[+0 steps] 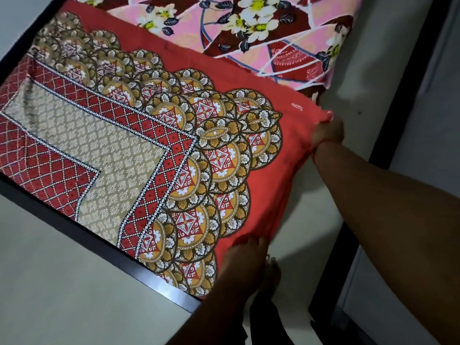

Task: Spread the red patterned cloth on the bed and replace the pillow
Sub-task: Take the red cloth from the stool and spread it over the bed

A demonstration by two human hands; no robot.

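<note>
- The right hand (327, 131) gripped the far corner of the red patterned cloth (154, 150), fingers curled round a bunched fold of its plain red border beside the pillow.
- The left hand (245, 260) lay against the near edge of the same border; its fingers disappeared under or behind the fabric, so whether they pinched it or merely pressed on it could not be told.
- The cloth lay across the bed (159, 277), its scalloped medallion band and red lattice border flat, its red edge hanging over the dark frame between the two hands.
- The pillow (261, 33), in a pink and maroon flowered cover, sat at the top of the view, touching the cloth's far edge; its upper part was cut off by the picture's border.
- The cloth's left portion ran out of view, blurred toward the upper left.
- A bare foot (272, 272) showed on the pale floor (62, 282) just below the left hand, partly hidden by the forearm.
</note>
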